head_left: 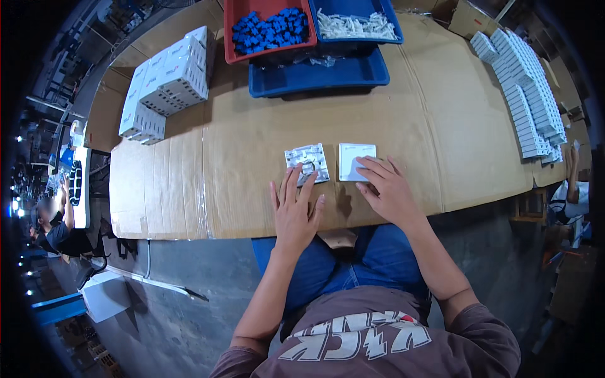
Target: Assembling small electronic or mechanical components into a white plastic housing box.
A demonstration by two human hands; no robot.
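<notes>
White is shared by both parts: a moulded frame (315,154), structured side up, and a square plate (348,157), smooth side up. Both are laid flat, a narrow gap apart, on the cardboard-covered table (252,157). For good handling, each part should be steadied by light fingertip pressure near its edge; raised details on the frame should not be forced, and the plate's face should not be scuffed. The frame is positioned ahead of the left grip (292,215), its near portion covered by spread fingertips, thumb held apart. The plate is positioned ahead and leftward of the right grip (392,196), its right side covered by fingertips, thumb set apart at the near edge.
</notes>
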